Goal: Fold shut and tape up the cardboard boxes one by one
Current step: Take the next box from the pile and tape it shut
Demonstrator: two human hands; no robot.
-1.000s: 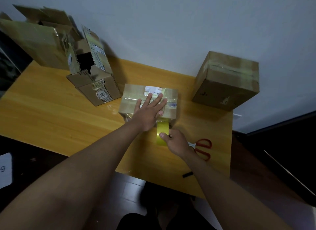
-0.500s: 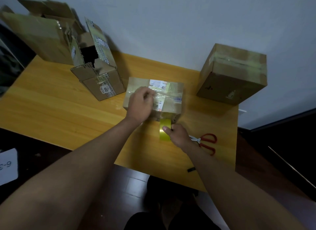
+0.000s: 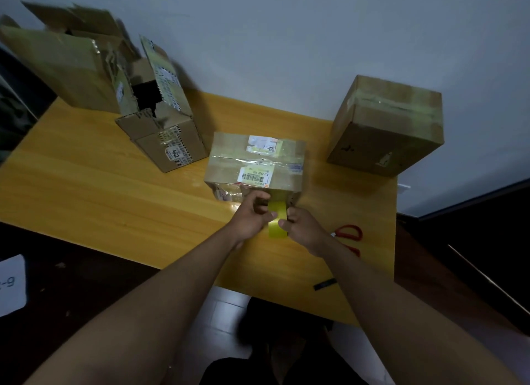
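A small closed cardboard box (image 3: 255,164) with labels and clear tape on top sits mid-table. A yellow roll of tape (image 3: 277,222) stands just in front of its near side, with a strip running up to the box's front edge. My right hand (image 3: 304,227) grips the roll from the right. My left hand (image 3: 252,215) is curled against the roll's left side, its fingers pinching the strip near the box's front face.
An open box (image 3: 163,138) with raised flaps and a larger open box (image 3: 57,66) stand at the back left. A taped box (image 3: 384,126) stands at the back right. Red scissors (image 3: 348,235) and a small black object (image 3: 325,284) lie near the wooden table's (image 3: 86,184) right front edge.
My left hand left the top of the small box and came down to the tape roll at the box's near side. My right hand stayed on the roll.
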